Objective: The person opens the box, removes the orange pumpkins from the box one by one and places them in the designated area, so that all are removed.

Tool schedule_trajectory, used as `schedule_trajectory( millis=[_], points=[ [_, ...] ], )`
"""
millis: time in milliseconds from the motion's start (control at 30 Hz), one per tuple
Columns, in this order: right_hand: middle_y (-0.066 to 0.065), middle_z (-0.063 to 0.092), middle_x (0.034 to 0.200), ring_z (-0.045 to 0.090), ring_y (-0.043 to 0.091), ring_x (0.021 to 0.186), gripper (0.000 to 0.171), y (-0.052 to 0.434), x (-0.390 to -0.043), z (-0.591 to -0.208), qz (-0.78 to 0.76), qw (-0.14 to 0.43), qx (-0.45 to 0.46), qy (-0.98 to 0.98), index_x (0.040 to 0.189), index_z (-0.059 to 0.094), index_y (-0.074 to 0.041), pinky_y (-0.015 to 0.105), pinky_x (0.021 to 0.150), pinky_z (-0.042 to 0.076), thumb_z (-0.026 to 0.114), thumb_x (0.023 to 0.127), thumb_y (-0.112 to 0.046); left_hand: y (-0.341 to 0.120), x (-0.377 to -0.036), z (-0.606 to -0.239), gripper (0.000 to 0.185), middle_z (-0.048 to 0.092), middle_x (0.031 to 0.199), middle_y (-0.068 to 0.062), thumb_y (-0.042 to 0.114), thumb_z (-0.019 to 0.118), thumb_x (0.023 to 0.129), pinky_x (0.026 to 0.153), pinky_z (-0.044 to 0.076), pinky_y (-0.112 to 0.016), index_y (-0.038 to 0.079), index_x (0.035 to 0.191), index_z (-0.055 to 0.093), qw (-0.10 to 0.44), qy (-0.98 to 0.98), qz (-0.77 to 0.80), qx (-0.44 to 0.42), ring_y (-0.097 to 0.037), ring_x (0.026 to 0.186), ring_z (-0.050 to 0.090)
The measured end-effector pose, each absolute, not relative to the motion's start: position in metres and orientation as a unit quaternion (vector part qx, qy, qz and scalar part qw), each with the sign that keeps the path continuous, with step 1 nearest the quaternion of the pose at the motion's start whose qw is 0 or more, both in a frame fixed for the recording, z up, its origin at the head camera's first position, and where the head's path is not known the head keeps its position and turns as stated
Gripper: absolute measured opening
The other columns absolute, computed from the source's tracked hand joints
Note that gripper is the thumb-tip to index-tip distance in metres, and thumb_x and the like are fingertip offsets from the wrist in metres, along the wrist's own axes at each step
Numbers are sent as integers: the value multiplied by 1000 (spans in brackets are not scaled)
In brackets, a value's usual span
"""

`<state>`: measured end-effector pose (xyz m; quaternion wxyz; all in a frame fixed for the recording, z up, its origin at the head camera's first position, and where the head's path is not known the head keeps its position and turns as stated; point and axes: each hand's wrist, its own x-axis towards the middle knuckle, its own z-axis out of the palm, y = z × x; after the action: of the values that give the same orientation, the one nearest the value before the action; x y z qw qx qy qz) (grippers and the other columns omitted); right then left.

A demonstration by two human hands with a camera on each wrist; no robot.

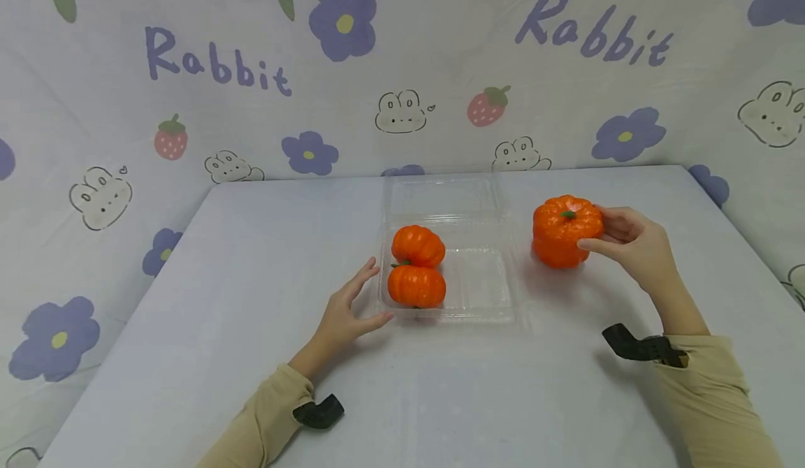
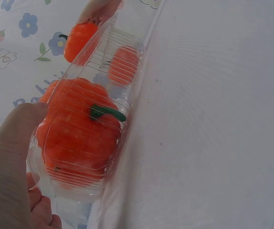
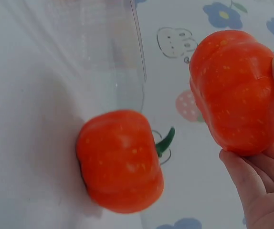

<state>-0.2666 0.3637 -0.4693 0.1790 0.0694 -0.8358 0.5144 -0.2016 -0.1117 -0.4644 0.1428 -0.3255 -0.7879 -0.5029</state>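
Your right hand grips a pumpkin by its right flank, thumb on the near face and fingers on the far one, lifting it stem-up just over a loose pumpkin that stands upright on the table beneath your fingertips. The grasp looks sound; a light, even pinch should suit the smooth, rounded skin, and raising it a little more before any sideways move would spare the loose pumpkin a knock. Your left hand, released and holding nothing, spreads thumb and fingers along the near side of a clear box; whether the fingertips press the rim is hard to tell. Resting them lightly there would likely steady thin plastic that could slide or flex. Just right of those left fingers, two boxed pumpkins lie tipped in the left half of the box, one behind the other and close together. The bare floor stretches from them toward your right hand. Beyond your left fingertips, the lid is folded back, well away from both hands, toward the rabbit-print cloth.
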Motion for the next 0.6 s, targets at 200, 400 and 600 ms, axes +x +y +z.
schedule_trajectory(
  millis=[200,400,600],
  points=[
    [4,52,101,51,16,85,52,381,-266,-466,521,194,31,-831,108,48,-15,17,63,42,68,60,-13,-113,-209,-476,70,28,124,-4,19,70,56,86,23,-36,11,117,37,136,-795,-502,-311,-18,111,25],
    [6,54,96,53,15,81,49,399,-264,-465,526,219,3,-822,105,51,-11,16,60,43,68,58,-10,-113,-210,-479,69,27,125,-3,21,69,58,87,23,-34,12,117,37,136,-795,-502,-313,-17,111,24],
    [4,54,96,53,12,81,49,413,-261,-465,517,220,-32,-827,105,51,-12,14,60,42,68,59,-13,-112,-210,-476,69,27,125,-4,21,69,58,86,24,-36,10,117,36,134,-797,-501,-310,-18,111,25]
  ],
)
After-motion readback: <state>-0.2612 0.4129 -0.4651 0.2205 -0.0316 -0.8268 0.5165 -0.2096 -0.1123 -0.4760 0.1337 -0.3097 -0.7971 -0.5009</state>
